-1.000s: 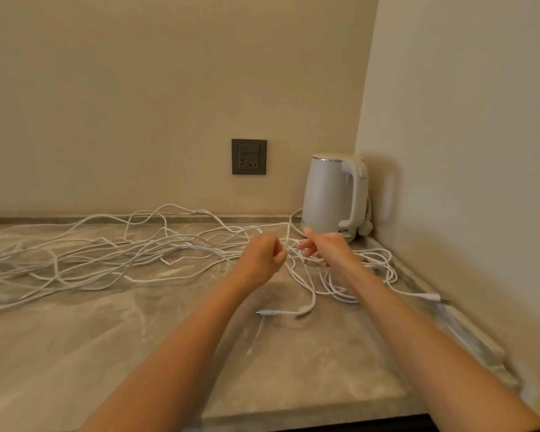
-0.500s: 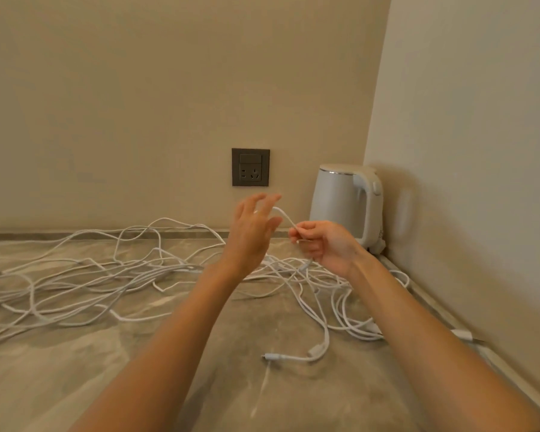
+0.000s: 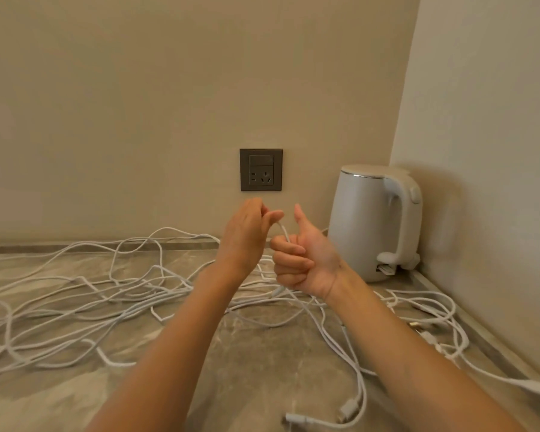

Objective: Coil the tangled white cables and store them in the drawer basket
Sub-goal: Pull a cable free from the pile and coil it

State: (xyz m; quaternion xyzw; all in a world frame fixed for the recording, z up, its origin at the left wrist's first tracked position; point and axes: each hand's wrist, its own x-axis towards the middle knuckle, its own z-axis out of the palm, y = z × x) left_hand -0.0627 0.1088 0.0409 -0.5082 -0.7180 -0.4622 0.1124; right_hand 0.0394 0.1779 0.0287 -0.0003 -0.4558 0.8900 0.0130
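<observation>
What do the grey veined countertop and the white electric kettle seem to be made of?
Grey veined countertop: likely stone or a stone-look slab, matt, with marbled streaks. White electric kettle: probably matt plastic, with a shiny metal rim.

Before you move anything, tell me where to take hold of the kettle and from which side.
Grip the kettle by its handle, the upright loop on its right flank. Come from the front, since the side wall stands close to the right of it. Both hands are taken now: the left hand and right hand each hold a white cable.
</observation>
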